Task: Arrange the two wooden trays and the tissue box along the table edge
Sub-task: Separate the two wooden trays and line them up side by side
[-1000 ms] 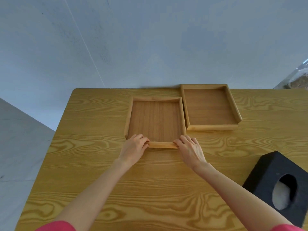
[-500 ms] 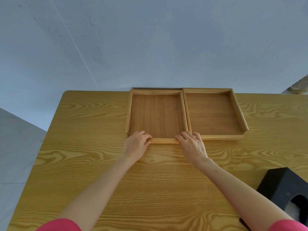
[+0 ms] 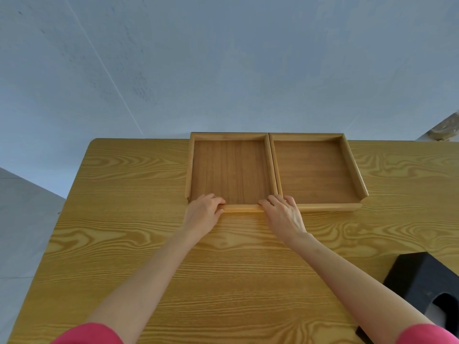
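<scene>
Two shallow wooden trays lie side by side against the far edge of the wooden table. The left tray touches the right tray. My left hand grips the near left corner of the left tray, fingers curled over its front rim. My right hand holds the near right corner of that tray, with fingertips spread across the seam onto the right tray's rim. A black tissue box, with a round opening showing white tissue, stands at the near right, partly cut off by the frame.
A grey wall rises just behind the table's far edge. Grey floor shows beyond the table's left edge. A brownish object peeks in at the far right.
Both hands pushed the left tray away from me until it reached the far edge, level with and touching the right tray. The view shifted, so the tissue box sits lower right.
</scene>
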Motion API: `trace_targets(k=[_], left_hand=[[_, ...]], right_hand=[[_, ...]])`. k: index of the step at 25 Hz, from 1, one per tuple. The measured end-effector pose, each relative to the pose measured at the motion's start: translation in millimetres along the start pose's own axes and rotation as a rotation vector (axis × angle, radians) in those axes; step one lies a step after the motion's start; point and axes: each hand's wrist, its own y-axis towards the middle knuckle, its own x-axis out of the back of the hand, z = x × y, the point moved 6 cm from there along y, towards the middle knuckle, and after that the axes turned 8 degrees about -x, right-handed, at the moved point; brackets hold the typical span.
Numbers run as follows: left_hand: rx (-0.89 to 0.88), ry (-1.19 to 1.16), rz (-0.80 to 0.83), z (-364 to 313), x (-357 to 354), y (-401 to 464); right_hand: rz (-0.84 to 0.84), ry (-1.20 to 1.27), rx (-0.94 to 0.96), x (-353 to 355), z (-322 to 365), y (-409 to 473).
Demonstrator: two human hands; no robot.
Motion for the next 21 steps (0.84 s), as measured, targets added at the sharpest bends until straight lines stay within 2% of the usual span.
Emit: trace_targets(k=[4,10,16,21], left_hand=[[-0.044,-0.012,-0.024,-13.5,7.3,-6.5],[-0.069,0.081,-0.035,-42.9,19.5,-35.4],[0.02,0.179,0.182,-67.6,2.6,-68.4],[0.006,0.222,0.207,-102.6,-11.9,-80.2]], right_hand=[[0.123,0.103,-0.029,3.2,-1.8,-13.2],[0.247,0.104,-0.109,20.7,-6.3,-52.6],[0.241,0.082,-0.136,43.9,-21.6,-94.6],[0.214,0.084,-0.152,58.4,-51.9,-125.6]])
